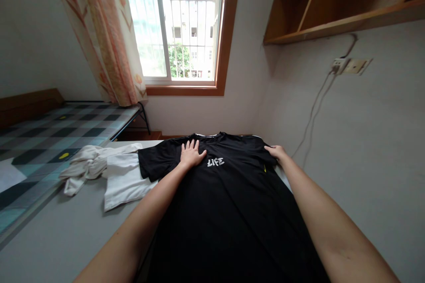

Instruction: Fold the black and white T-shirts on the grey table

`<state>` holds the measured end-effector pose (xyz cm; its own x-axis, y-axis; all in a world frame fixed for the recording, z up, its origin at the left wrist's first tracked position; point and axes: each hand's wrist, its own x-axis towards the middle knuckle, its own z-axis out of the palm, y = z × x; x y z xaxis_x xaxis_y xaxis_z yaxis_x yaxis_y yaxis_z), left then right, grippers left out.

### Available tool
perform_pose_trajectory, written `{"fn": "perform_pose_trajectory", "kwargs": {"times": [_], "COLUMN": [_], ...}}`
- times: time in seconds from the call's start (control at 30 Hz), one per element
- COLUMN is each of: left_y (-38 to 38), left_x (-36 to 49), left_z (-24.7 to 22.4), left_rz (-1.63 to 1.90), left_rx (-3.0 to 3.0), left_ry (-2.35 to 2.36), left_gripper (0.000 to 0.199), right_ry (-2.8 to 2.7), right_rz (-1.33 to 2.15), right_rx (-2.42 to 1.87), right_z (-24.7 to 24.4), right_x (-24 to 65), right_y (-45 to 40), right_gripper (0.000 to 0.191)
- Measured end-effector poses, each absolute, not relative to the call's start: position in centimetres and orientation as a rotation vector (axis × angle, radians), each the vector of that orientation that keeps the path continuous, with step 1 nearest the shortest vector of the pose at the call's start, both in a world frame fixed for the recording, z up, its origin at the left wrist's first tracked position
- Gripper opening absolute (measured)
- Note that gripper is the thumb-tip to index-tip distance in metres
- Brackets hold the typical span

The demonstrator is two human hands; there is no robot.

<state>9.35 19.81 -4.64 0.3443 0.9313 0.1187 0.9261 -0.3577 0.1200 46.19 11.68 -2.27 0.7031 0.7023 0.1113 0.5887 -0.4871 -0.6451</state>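
A black T-shirt (232, 212) lies spread out on a pale table (66, 239), its collar at the far edge and light lettering across the chest. My left hand (191, 154) rests flat on the upper chest beside the lettering, fingers spread. At the sleeve on the right, my right hand (276, 152) pinches the black fabric, with the fingertips partly hidden by the cloth. Under the left sleeve shows a white garment (122, 181), and a crumpled off-white cloth (89, 163) lies to its left.
On the left stands a bed with a checkered mattress (83, 119). A patterned curtain (109, 40) hangs beside the barred window (189, 26). A wooden shelf (315, 28) juts out at upper right, above a wall socket (355, 66) with a hanging cord (314, 115).
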Motion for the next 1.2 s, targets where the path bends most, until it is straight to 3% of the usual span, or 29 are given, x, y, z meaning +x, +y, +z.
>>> {"fn": "perform_pose_trajectory", "kwargs": {"times": [0.2, 0.4, 0.73, 0.93, 1.2], "left_y": [19.7, 19.8, 20.0, 19.9, 19.9], "left_x": [9.4, 9.4, 9.5, 9.5, 9.5], "left_z": [-4.6, -4.8, -4.9, -4.8, -4.9], "left_rz": [0.270, 0.296, 0.292, 0.302, 0.315], "left_rx": [2.543, 2.543, 2.537, 2.528, 2.544], "left_ry": [1.779, 1.781, 1.787, 1.789, 1.789], "left_gripper": [0.079, 0.078, 0.076, 0.075, 0.076], "right_ry": [-0.963, -1.018, -1.090, -1.157, -1.233], "right_rz": [0.118, -0.033, -0.037, -0.239, 0.008], "right_rx": [-2.309, -2.321, -2.488, -2.435, -2.612], "right_z": [-1.0, 0.3, -2.1, -0.5, -1.0], "right_x": [46.6, 47.1, 46.2, 45.6, 45.7], "right_y": [12.1, 13.6, 12.2, 12.6, 13.2], "right_gripper": [0.029, 0.030, 0.037, 0.046, 0.041]}}
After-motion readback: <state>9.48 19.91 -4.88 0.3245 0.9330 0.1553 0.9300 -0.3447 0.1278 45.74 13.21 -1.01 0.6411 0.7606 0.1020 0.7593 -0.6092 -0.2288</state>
